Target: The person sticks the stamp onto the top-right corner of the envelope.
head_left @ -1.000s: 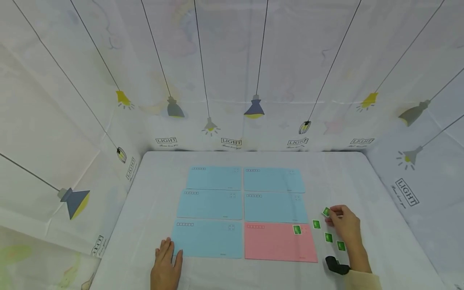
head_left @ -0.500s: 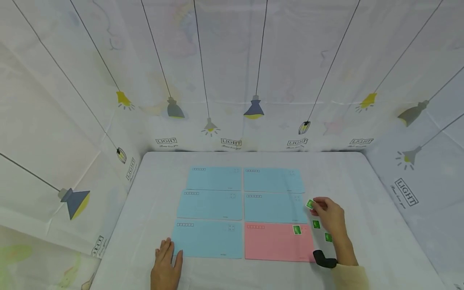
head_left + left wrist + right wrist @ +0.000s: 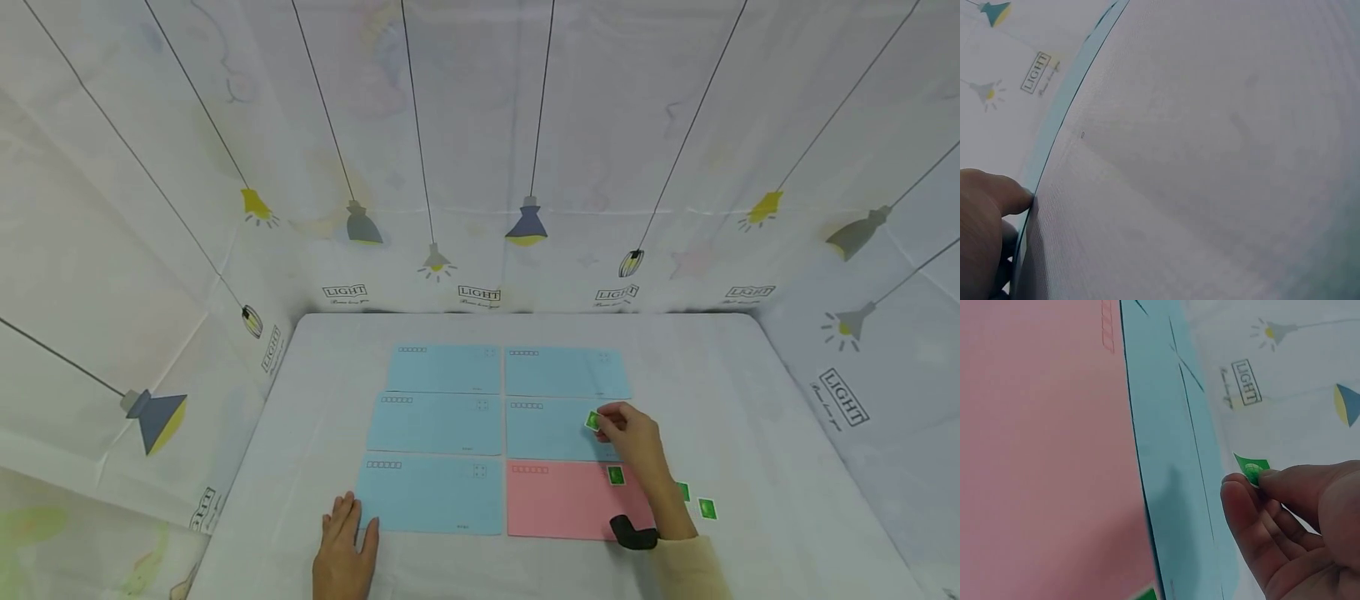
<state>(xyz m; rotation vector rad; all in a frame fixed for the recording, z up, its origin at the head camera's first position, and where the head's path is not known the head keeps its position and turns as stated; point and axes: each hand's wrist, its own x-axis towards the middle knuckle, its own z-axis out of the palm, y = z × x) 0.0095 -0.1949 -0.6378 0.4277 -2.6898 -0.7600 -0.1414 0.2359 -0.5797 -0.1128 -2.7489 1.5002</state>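
My right hand (image 3: 637, 442) pinches a small green stamp (image 3: 593, 421) between thumb and forefinger, over the right part of the middle-right blue envelope (image 3: 551, 433). In the right wrist view the stamp (image 3: 1254, 467) sticks out past the fingertips, a little bent. Whether it touches the paper I cannot tell. Below that envelope lies a pink envelope (image 3: 558, 504) with a green stamp (image 3: 616, 475) on its upper right. My left hand (image 3: 345, 546) rests with fingers extended at the left edge of the lower-left blue envelope (image 3: 427, 496).
Other blue envelopes (image 3: 444, 369) lie side by side in rows on the white table cover (image 3: 322, 375). Loose green stamps (image 3: 707, 508) lie right of the pink envelope, partly behind the right forearm. A black wrist mount (image 3: 632, 533) sits at the right sleeve. Lamp-printed cloth (image 3: 472, 167) hangs behind.
My right hand has carried the stamp leftward, from beside the envelopes to over the middle-right blue one. Its forearm now covers one loose stamp. The left hand has stayed in place.
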